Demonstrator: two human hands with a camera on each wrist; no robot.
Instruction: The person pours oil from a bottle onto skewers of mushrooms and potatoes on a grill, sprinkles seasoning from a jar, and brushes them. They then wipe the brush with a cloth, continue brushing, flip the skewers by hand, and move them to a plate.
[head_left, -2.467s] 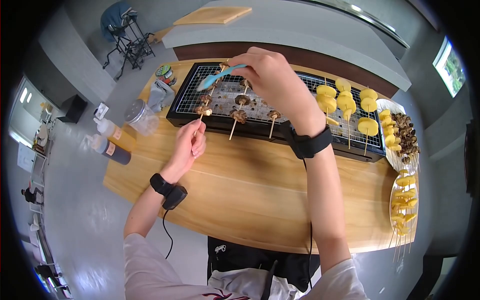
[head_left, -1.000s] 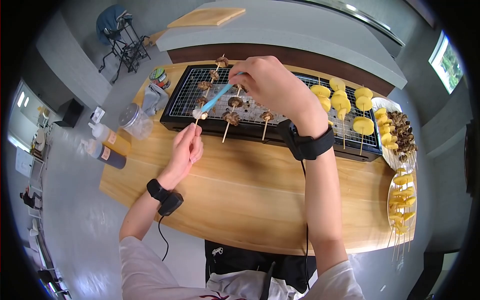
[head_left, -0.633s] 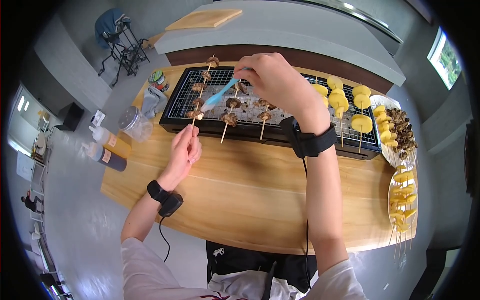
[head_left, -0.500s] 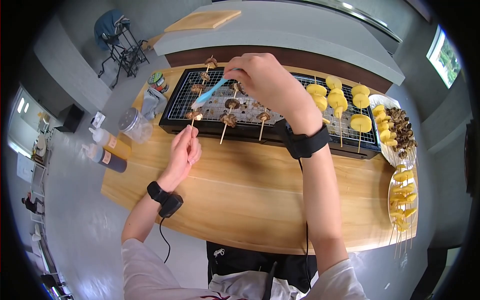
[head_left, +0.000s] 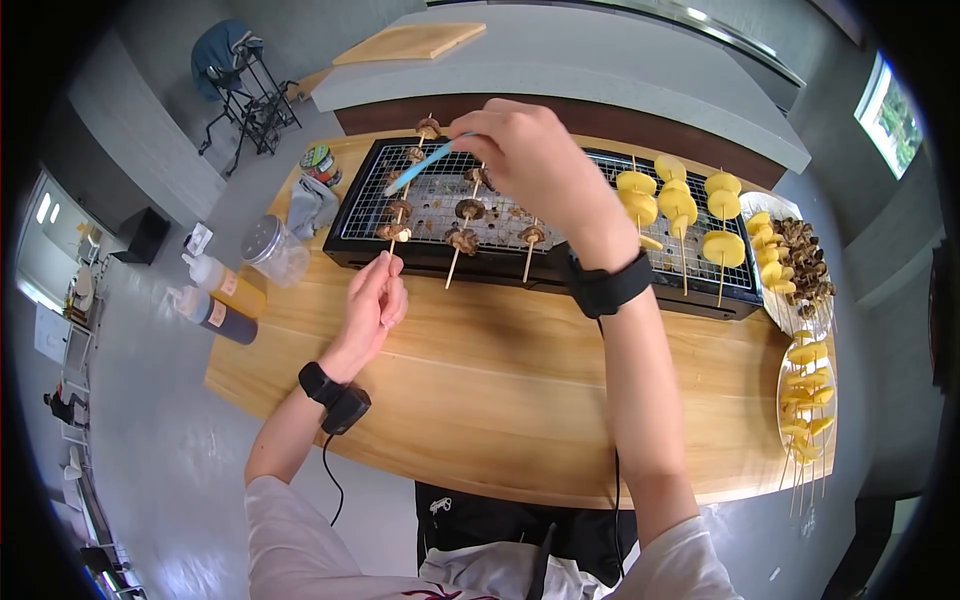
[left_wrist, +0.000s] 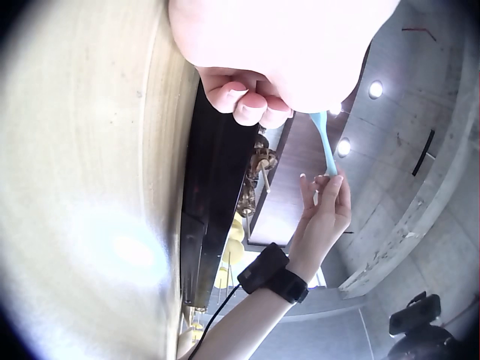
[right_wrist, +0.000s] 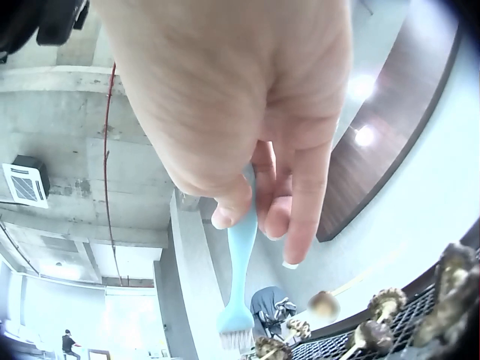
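Note:
At the grill's front left, the left hand pinches the bottom end of a mushroom skewer lying over the wire mesh. Above the grill, the right hand grips a light blue brush, its head over the upper part of that skewer. The right wrist view has the brush pointing down from the thumb and fingers, white bristles lowest, near several mushrooms. Two more mushroom skewers lie to the right. In the left wrist view the left hand's curled fingers hide the skewer end.
Yellow slice skewers lie on the grill's right part. Plates of yellow and mushroom skewers stand at the table's right. Two squeeze bottles, a clear jar, a grey cloth and a small tin stand at left.
The brush has moved from the skewer's lower mushrooms up toward its far part. The left hand still pinches the skewer's end; the skewer was lifted and tilted differently earlier.

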